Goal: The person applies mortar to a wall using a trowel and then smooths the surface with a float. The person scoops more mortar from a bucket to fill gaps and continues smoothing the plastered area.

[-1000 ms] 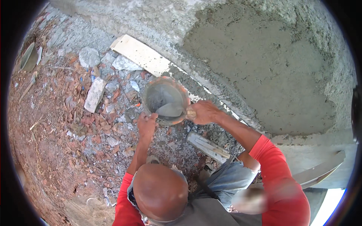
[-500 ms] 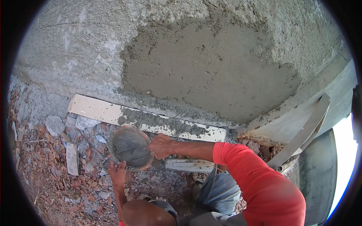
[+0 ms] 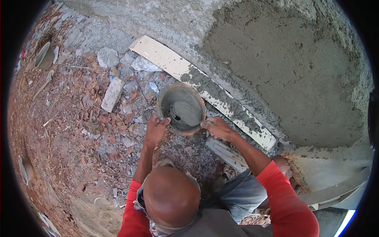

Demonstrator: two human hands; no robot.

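Observation:
A round, mortar-smeared basin is held between my hands in front of my knees, beside the wall's foot. Grey wet mortar lies in a lump inside it, with a small dark hollow near its edge. My left hand is closed on the near left rim, thumb over the edge. On the right side of the rim, my right hand pinches with bent fingers. Past the basin, a long pale board runs along the wall, partly splattered with mortar.
Fresh smooth plaster covers part of the rough wall. Stones, rubble and dry leaves litter the ground at left. A second basin lies far left. A mortar-stained block sits near my right knee; a curved strip leans at right.
The view has swung left, so the wall patch and board sit farther right. Both hands keep the basin's rim; the mortar inside now looks more heaped than spread.

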